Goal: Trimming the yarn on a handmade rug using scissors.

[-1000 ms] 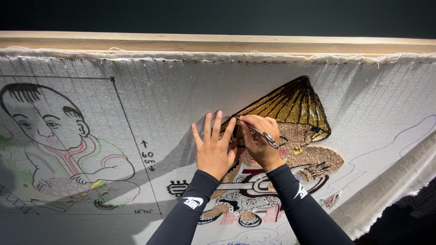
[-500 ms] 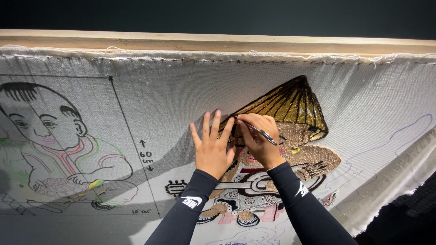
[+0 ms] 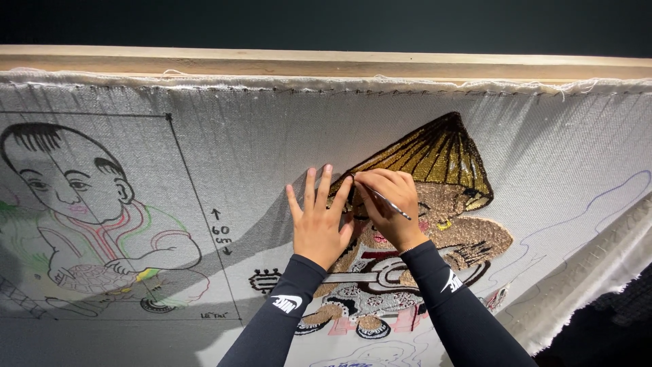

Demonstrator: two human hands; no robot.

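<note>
On stretched canvas (image 3: 272, 136), right hand (image 3: 387, 204) grips needle (image 3: 392, 204).

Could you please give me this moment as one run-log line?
left hand: flat on canvas | right hand: holds thin tool | at: stitched figure under conical hat

My two bare hands and my long black sleeves.

I see my left hand (image 3: 318, 224) and my right hand (image 3: 388, 204) uncovered, with no gloves, rings or watch showing on either one. Both my forearms are wrapped in snug black sleeves made of smooth, stretchy cloth that ends in a neat cuff right at each wrist. My left sleeve (image 3: 275, 325) carries a small white logo mark a little way below the cuff, and my right sleeve (image 3: 460, 309) shows the same white mark, seen at a slant. The cloth lies close, with only faint creases near the cuffs. My nails look short and plain.
</note>
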